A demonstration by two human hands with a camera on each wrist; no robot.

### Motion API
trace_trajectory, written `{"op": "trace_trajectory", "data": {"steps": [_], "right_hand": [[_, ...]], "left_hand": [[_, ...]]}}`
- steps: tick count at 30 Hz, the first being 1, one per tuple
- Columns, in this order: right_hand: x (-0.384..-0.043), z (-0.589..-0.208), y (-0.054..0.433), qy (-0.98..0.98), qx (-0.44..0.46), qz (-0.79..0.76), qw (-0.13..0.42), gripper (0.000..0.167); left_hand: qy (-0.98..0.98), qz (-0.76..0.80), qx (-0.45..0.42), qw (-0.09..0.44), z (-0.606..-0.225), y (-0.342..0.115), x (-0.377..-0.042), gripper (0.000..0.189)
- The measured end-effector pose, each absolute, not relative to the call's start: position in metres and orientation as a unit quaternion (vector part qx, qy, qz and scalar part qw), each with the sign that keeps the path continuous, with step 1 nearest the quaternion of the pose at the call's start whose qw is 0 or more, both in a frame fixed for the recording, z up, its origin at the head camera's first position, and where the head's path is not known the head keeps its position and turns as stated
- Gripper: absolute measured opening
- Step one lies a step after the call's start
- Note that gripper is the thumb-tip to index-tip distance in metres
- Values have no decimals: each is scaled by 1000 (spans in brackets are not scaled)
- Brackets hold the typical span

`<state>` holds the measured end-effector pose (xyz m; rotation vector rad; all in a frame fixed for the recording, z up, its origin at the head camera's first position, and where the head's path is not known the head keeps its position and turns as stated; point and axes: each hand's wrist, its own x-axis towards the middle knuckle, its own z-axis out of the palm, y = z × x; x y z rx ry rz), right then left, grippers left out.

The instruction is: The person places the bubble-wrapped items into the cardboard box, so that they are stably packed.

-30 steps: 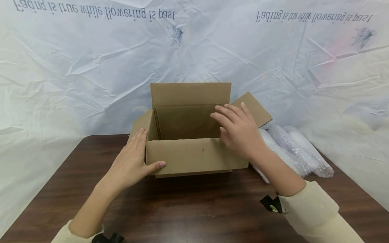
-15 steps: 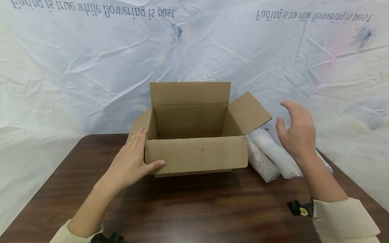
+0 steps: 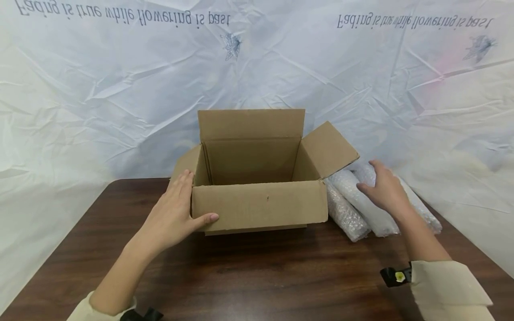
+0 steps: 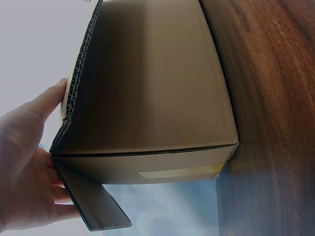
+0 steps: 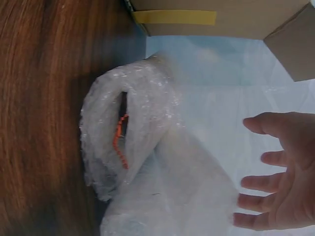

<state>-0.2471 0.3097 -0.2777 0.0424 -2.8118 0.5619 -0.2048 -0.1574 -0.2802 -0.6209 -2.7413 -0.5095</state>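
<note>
The left hand (image 3: 172, 213) lies with fingers extended along the near left corner of the cardboard box (image 3: 250, 162), its thumb on the outside of the front flap (image 3: 259, 203). The right hand (image 3: 384, 189), grasping nothing, is spread over the bubble-wrapped rolls (image 3: 363, 203); whether a fingertip touches them is hard to tell. The box stands on the bench (image 3: 249, 272) with its flaps open, the rolls just beside its right side. An orange strand (image 5: 118, 142) shows inside one roll's end, and yellow tape (image 5: 174, 17) marks the box.
</note>
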Motion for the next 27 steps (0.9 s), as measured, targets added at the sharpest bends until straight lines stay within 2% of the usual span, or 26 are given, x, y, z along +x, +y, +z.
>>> {"op": "trace_trajectory", "data": {"steps": [5,12,20,27], "right_hand": [[-252,-286,311,-983,2,179,29,85],[-257,-297,314,-984,-7,174,-31,91],[-258,-304,318,-983,-11,176,-46,85],[-256,-301,318,-986,-24,164,-4,74]], "left_hand": [[-951,-179,-212,135,-281,-157,-205,112],[-952,-180,-211,130,-280,-156,-204,113],[-952,-179,-209,133,-280,-157,-204,113],[-952,-180,-208,133,-280,-157,-204,113]]}}
